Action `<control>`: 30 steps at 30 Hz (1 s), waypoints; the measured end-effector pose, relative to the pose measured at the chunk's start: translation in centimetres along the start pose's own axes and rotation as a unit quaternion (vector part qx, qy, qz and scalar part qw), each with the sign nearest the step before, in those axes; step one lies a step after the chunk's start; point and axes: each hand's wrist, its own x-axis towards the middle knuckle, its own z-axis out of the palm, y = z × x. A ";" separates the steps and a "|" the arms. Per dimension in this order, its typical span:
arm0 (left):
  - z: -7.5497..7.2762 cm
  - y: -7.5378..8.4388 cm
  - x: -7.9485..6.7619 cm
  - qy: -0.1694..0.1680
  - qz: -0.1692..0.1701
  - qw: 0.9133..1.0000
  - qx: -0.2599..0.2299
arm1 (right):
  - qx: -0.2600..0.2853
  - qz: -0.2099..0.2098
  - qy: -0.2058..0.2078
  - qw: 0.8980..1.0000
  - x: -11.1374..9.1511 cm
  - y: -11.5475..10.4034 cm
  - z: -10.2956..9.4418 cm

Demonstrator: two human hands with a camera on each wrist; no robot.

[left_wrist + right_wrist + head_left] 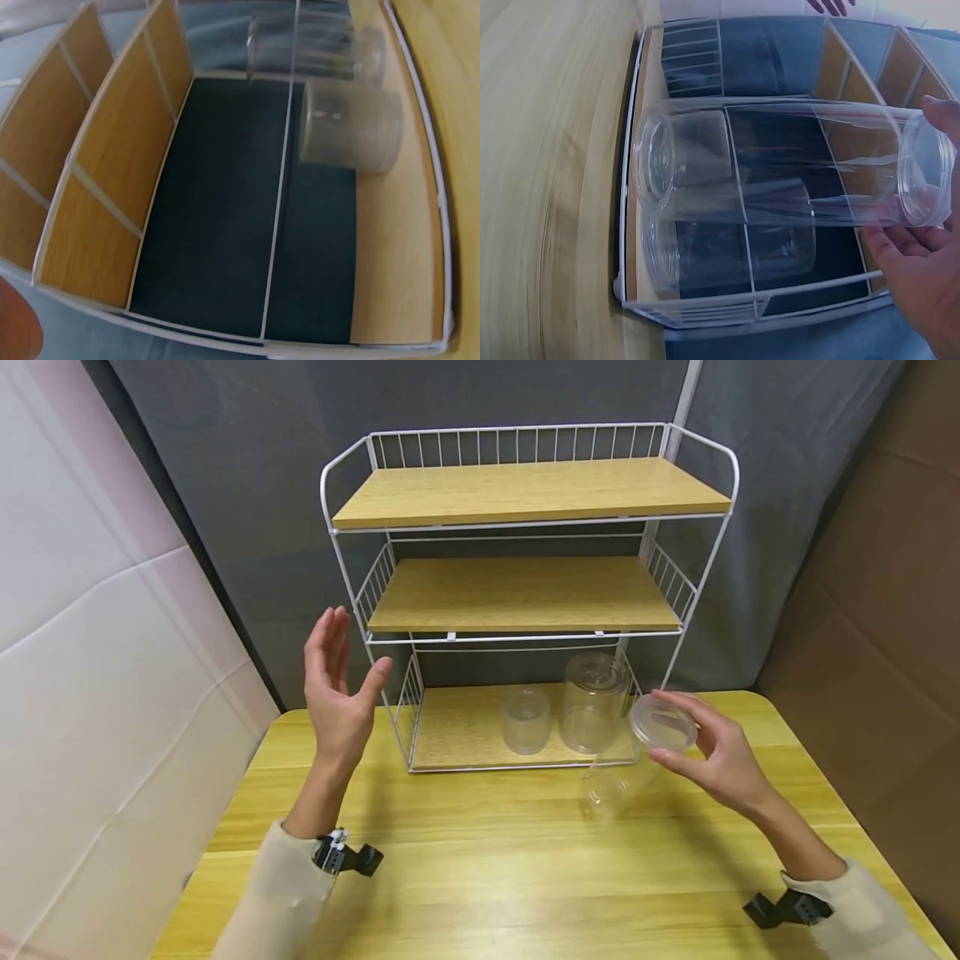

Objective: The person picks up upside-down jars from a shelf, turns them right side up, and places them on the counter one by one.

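Note:
My right hand (723, 764) grips a tall clear jar (817, 161) near its lidded top, thumb on one side and fingers on the other. In the head view the jar slants, its lid (663, 724) up at my fingers and its base (609, 789) toward the rack's front edge. On the bottom shelf stand a small clear jar (525, 727) and a wider, taller clear jar (581, 718). My left hand (337, 714) is raised at the rack's left side, thumb spread from its straight fingers, holding nothing.
A white wire rack with three wooden shelves (525, 597) stands on the wooden table (480, 868). A grey cloth (247, 518) hangs behind it. A white panel (112, 635) borders the left side, a brown panel (885, 610) the right.

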 end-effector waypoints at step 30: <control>1.7 -2.1 5.4 -0.068 -0.088 0.994 -0.007 | -0.163 0.055 0.062 0.983 -2.9 1.9 -4.4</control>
